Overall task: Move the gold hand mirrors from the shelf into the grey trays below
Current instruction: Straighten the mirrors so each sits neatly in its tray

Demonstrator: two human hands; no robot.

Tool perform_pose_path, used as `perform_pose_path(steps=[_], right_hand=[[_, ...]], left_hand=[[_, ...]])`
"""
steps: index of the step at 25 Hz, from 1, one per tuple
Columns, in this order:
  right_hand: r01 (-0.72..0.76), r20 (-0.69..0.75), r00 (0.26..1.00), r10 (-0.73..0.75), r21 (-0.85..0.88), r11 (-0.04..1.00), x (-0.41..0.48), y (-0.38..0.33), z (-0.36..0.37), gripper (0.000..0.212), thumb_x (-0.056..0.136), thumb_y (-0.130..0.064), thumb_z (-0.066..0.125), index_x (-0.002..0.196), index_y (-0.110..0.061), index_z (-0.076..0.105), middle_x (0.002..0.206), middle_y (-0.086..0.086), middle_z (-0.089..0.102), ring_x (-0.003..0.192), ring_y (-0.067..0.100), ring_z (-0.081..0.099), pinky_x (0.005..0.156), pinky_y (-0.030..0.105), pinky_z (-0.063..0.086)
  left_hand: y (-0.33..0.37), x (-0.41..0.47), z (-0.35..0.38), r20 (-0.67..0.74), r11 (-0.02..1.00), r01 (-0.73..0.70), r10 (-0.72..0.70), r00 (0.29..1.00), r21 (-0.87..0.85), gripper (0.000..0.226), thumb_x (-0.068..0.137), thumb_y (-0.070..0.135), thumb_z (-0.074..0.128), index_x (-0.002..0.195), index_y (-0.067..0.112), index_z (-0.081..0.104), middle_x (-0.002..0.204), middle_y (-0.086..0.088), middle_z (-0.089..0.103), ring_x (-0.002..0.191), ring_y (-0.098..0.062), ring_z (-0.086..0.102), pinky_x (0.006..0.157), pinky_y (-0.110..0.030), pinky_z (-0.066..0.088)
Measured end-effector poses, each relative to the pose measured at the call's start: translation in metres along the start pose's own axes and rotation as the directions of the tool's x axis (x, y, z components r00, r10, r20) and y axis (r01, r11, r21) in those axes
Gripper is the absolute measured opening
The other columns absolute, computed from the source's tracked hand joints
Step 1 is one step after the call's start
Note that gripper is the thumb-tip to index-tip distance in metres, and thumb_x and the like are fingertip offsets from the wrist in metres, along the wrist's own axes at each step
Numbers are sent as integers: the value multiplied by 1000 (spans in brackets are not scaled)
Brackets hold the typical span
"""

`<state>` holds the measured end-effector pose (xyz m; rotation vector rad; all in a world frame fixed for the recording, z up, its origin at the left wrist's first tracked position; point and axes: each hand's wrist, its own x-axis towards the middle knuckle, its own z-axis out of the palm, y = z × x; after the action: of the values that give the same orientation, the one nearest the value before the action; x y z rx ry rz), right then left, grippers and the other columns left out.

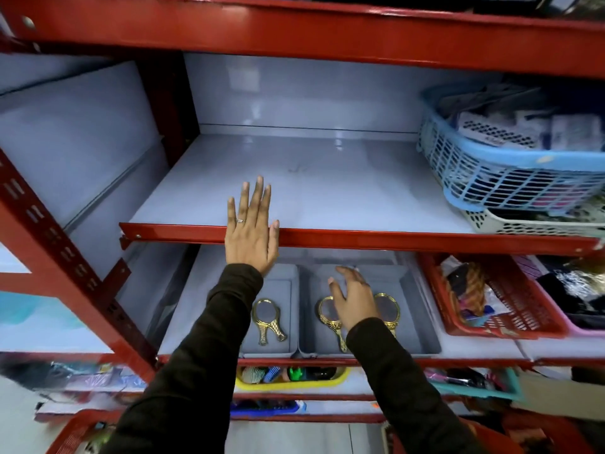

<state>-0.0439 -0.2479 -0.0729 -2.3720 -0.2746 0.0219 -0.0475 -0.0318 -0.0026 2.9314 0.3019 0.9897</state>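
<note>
No text, brand or number can be read anywhere. The packets in the blue basket (pixel 510 178) carry some print, but it is too blurred to make out.

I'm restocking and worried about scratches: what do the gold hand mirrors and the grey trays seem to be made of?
Gold hand mirrors: shiny gold-coloured frames with ornate relief, metal or plated plastic, I can't tell which. Grey trays: likely matte moulded plastic, judging by smooth walls and rounded corners.
</note>
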Motion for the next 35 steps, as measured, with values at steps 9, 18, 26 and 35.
perform_pose_path(steps=[9, 18, 26, 35], right_hand=[[-88, -4, 996, 88, -46, 995, -27, 65, -40, 45, 97, -36, 49, 136, -13, 53, 141, 11, 56, 134, 29, 47, 109, 37, 40], [-282, 46, 959, 278, 103, 954, -10, 147, -76, 39, 99, -36, 45, 129, -14, 59, 128, 10, 65, 119, 28, 60, 98, 32, 47], [-704, 370, 701, 610, 491, 513, 55, 223, -40, 78, 87, -69, 32, 131, -8, 55, 114, 8, 58, 109, 27, 54, 107, 40, 39], [-789, 465, 601, 650, 477, 388, 69, 225, -29, 60, 101, -50, 31, 132, -4, 55, 126, 15, 61, 115, 31, 58, 85, 26, 40]], left_hand=[[99, -128, 28, 234, 962, -78, 142, 962, -262, 65, 94, 32, 32, 155, 13, 15, 163, 0, 8, 152, -16, -1, 124, -38, 1], [214, -143, 89, 591, 758, 426, -66, 804, -494, 55, 101, 37, 25, 153, 20, 24, 159, -2, 28, 146, -17, 29, 119, -36, 29], [275, -103, 150, 966, -2, 979, -158, 203, -206, 69, 98, 56, 23, 153, 14, 23, 158, -12, 29, 145, -30, 28, 121, -42, 22], [297, -116, 231, 939, -258, 959, -343, 21, -115, 69, 95, 57, 29, 148, 13, 36, 148, -15, 43, 134, -31, 42, 115, -46, 32]])
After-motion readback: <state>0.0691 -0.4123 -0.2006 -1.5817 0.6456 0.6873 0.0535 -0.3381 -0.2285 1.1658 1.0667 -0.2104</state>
